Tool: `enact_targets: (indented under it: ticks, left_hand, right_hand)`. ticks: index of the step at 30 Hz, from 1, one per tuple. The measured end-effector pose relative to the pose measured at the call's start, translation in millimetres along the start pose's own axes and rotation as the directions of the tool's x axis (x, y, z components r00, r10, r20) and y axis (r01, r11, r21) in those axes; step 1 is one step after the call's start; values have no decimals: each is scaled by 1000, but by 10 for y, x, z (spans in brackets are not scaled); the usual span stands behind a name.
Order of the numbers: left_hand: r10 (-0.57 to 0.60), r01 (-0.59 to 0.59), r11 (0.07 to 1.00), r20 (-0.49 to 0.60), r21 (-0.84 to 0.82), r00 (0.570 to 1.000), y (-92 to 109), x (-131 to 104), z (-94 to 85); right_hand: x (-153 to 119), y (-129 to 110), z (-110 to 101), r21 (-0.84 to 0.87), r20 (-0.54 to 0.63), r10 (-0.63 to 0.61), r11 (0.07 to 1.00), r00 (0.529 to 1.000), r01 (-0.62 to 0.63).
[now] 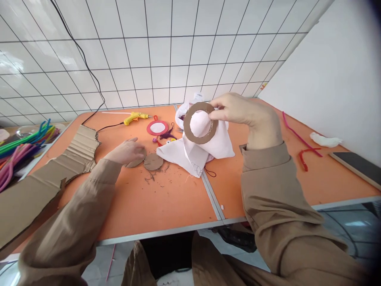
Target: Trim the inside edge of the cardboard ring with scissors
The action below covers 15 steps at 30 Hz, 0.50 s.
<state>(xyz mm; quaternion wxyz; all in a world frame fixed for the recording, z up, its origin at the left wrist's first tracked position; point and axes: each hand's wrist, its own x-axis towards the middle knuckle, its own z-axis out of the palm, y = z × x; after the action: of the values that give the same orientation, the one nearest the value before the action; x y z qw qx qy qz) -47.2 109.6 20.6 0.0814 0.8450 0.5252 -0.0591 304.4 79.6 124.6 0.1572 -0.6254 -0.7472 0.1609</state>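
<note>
Pinched at its right side, a brown cardboard ring [190,134] is held up by my right hand [233,108] above a white cloth [184,155]. White fabric shows through the ring's hole. My left hand [127,151] rests low over the table, its fingers stretched over a round cardboard disc [136,162]; whether they press on it I cannot tell. Just right of that hand lies a second cardboard disc [153,161], with dark scraps scattered below it. Behind the discs is a red ring with a white centre [157,127].
A yellow glue gun [135,118] lies at the back, its black cord running up the tiled wall. Torn corrugated cardboard [59,171] spans the left side, near colourful pipe cleaners [20,153]. On the right are a red pipe cleaner [303,161] and a dark flat object [357,167].
</note>
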Motion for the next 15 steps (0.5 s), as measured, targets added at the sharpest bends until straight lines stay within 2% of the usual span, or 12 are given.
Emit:
enact_targets:
  ticks: [3,8,11,12,13,15]
  left_hand:
    - [-139,138,988,-10,-62,990,6,8,14]
    - [-194,179,975,-109,-135,975,36,-2,34]
    - [-229,174,940,-165,-293,959,161,-71,-44]
    - [-240,116,857,-189,-502,952,225,-95,-81]
    - [-233,33,734,-206,-679,950,298,-113,-120]
    - [-101,-151,453,-219,-879,971,458,-120,-192]
  right_hand:
    - [52,39,27,3,11,-10,1000,1000,10]
    - [104,41,75,-5,25,0,1000,1000,0]
    - [97,-1,99,-1,39,-32,999,999,32]
    - [92,-21,106,-7,37,-36,999,999,36]
    - [86,-44,113,-15,35,-35,999,999,35]
    - [76,-91,125,-33,31,-29,999,999,30]
